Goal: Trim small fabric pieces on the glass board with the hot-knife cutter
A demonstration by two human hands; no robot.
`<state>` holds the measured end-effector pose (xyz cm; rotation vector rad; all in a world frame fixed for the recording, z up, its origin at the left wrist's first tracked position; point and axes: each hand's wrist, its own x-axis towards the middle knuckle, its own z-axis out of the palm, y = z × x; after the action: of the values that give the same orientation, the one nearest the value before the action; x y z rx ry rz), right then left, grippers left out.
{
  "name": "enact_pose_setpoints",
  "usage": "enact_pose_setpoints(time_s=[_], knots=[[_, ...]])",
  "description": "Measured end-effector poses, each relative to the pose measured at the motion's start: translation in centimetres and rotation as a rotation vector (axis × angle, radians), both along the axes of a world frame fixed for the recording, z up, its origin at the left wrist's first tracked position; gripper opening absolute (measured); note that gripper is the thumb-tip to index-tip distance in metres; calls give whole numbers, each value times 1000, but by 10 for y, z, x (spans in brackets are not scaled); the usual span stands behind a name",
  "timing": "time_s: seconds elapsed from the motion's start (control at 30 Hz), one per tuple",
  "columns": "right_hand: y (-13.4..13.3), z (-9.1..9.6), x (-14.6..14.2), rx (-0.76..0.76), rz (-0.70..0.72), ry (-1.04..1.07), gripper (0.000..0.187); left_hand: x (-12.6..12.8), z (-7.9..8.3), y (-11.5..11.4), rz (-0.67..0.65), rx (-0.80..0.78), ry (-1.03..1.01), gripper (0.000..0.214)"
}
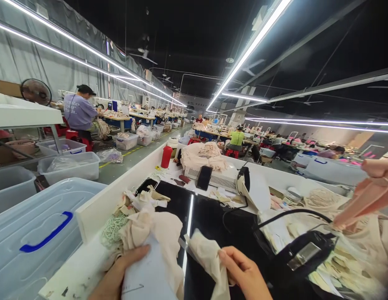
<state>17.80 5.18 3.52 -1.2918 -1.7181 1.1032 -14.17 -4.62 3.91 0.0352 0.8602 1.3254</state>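
Note:
My left hand [120, 268] grips a pale blue-white card [148, 271] with a pencil-like mark near its lower edge, the thumb lying on top. Cream fabric [167, 233] is draped around the card. Between the thumb and fingers of my right hand [244, 268] is a separate-looking strip of cream cloth [208, 254], raised over the glossy black work surface [222, 216]. Whether the two cloths join lower down is hidden. Close to my left hand lies a tangle of pale green cord [114, 229].
An iron-like black tool [306, 254] with a cable rests at right beside a heap of cream scraps [344, 266]. A phone [204, 177] leans on a white vented box [225, 181]. A red bottle [166, 157] stands behind. Lidded plastic bins [87, 196] line the left; people sit at sewing tables beyond.

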Motion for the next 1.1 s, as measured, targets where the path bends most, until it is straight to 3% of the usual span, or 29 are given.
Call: enact_pose_setpoints(time_s=[0.2, 0.33, 0.4, 0.47, 0.67, 0.8, 1.0, 1.1], knots=[[8, 67, -11, -81, -76, 272, 49, 59, -7, 17, -122, -75, -136, 47], [8, 92, -31, 239, 32, 78, 36, 66, -16, 20, -185, -56, -171, 44], [7, 90, -39, 368, 122, -30, 29, 63, -21, 19, -187, -54, -165, 45], [5, 81, -45, 386, 203, -104, 25, 59, -26, 19, -171, -53, -150, 45], [-3, 49, -61, 239, 386, -238, 17, 57, -33, 23, -175, 7, -142, 51], [-12, 46, -74, 172, 484, -293, 25, 58, -34, 23, -196, 136, -183, 64], [-16, 53, -76, 173, 482, -338, 33, 52, -38, 14, -191, 150, -178, 55], [-12, 43, -71, 220, 476, -352, 38, 50, -40, 14, -189, 152, -172, 51]])
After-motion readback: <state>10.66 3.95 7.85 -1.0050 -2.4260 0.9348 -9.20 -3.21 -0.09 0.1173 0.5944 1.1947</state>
